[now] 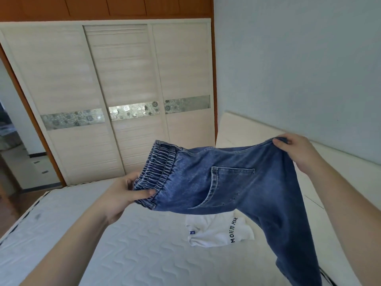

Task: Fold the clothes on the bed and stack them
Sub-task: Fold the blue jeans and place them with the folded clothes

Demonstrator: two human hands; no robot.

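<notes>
A pair of blue jeans (237, 182) with an elastic waistband hangs in the air above the bed, back pocket facing me. My left hand (127, 190) grips the gathered waistband at its left end. My right hand (296, 151) pinches the crotch seam at the upper right, and the legs drop from there toward the lower right edge of the view. Under the jeans, a white T-shirt (218, 230) with black lettering lies folded on the white quilted mattress (134, 244).
A pale wardrobe (115, 96) with three sliding doors stands beyond the foot of the bed. A cream headboard (247, 129) runs along the blue-grey wall on the right. A doorway and wooden floor show at the far left.
</notes>
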